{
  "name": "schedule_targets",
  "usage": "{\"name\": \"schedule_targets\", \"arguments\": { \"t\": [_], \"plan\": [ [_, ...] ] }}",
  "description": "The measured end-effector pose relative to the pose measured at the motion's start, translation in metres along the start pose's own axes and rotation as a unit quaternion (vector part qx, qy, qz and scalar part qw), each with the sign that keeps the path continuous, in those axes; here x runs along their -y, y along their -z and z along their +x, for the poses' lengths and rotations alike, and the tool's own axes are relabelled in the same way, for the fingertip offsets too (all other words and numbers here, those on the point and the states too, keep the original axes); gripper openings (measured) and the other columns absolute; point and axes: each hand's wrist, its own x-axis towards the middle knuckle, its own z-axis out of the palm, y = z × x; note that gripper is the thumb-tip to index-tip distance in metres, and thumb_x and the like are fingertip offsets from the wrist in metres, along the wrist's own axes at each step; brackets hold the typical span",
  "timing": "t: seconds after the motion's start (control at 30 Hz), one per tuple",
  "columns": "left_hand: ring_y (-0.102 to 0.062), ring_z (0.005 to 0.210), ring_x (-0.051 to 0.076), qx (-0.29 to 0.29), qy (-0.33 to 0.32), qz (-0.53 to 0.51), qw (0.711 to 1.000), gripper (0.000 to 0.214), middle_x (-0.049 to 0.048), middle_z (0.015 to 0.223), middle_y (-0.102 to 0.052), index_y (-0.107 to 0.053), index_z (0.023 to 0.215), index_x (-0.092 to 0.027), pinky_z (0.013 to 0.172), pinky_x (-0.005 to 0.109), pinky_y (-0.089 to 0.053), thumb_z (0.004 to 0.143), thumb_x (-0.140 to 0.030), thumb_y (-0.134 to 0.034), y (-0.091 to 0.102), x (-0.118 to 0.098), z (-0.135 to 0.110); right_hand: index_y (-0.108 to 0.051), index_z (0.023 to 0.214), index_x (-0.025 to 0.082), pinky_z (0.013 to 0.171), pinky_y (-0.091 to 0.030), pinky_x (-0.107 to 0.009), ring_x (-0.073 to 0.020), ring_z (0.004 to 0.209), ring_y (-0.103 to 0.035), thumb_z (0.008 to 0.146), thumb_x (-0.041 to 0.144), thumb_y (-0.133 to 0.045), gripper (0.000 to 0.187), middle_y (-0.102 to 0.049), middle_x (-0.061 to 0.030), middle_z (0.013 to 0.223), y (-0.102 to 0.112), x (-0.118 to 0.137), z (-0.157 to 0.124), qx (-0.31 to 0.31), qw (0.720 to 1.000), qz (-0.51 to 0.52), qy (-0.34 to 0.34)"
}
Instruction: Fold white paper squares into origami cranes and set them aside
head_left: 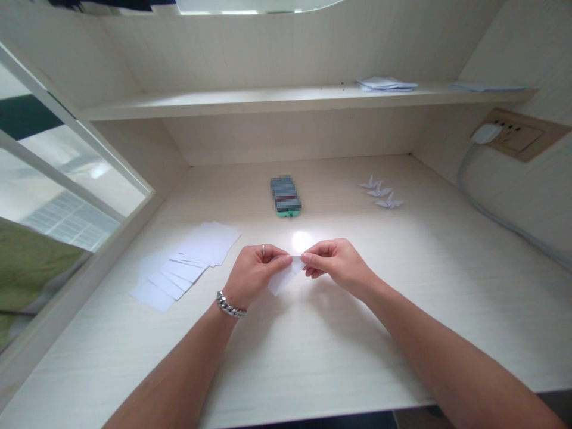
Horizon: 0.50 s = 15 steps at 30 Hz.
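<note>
The left hand [254, 268] pinches the folded white paper [281, 280] near its top edge and the right hand [342, 265] pinches its right corner, over the middle of the desk [322, 357], well back from the front edge. Loose sheets [179, 271] lie near the left hand, a pixelated object [286, 196] sits beyond the paper, and small folded figures [383, 193] rest farther back, with a broad stretch of desktop right of the right hand.

Sheets [210, 243] left of folded paper [282, 280]

Small white paper [285, 278]; folded; held aslant
</note>
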Motion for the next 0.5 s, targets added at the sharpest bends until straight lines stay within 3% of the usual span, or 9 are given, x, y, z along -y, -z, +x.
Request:
{"name": "schedule_targets", "arguments": {
  "t": [0.1,0.23,0.5],
  "plan": [
    [-0.051,0.053,0.011,-0.013,-0.004,-0.013,1.0,0.021,0.0023,0.059,-0.065,-0.072,0.067,-0.012,0.049,0.022,-0.037,0.065,-0.033,-0.076,0.0002,0.0003,-0.0001,-0.07,0.068,0.013,0.054,-0.051,-0.024,-0.0116,0.053,-0.062,0.07,0.043,-0.075,0.03,-0.068,-0.0034,0.06,0.0008,0.0013,0.0003,-0.02,1.0,-0.003,-0.001],
    [-0.051,0.054,0.011,-0.019,-0.005,-0.029,0.999,0.021,0.0024,0.059,-0.065,-0.072,0.067,-0.012,0.05,0.023,-0.038,0.065,-0.033,-0.077,-0.0007,-0.0008,-0.0008,-0.068,0.068,0.013,0.053,-0.05,-0.024,-0.0124,0.054,-0.063,0.071,0.05,-0.074,0.037,-0.07,-0.0054,0.064,0.0021,0.0043,-0.0001,-0.002,1.0,0.003,-0.015],
    [-0.052,0.054,0.011,-0.056,-0.001,-0.03,0.998,0.021,0.0028,0.06,-0.067,-0.073,0.067,-0.013,0.051,0.023,-0.038,0.063,-0.033,-0.078,0.0009,-0.0015,-0.0005,-0.069,0.08,0.013,0.051,-0.049,-0.023,-0.0135,0.058,-0.064,0.076,0.06,-0.065,0.047,-0.072,-0.0089,0.073,0.0039,0.0054,0.0017,-0.024,0.999,0.033,-0.034]
  ]
}}
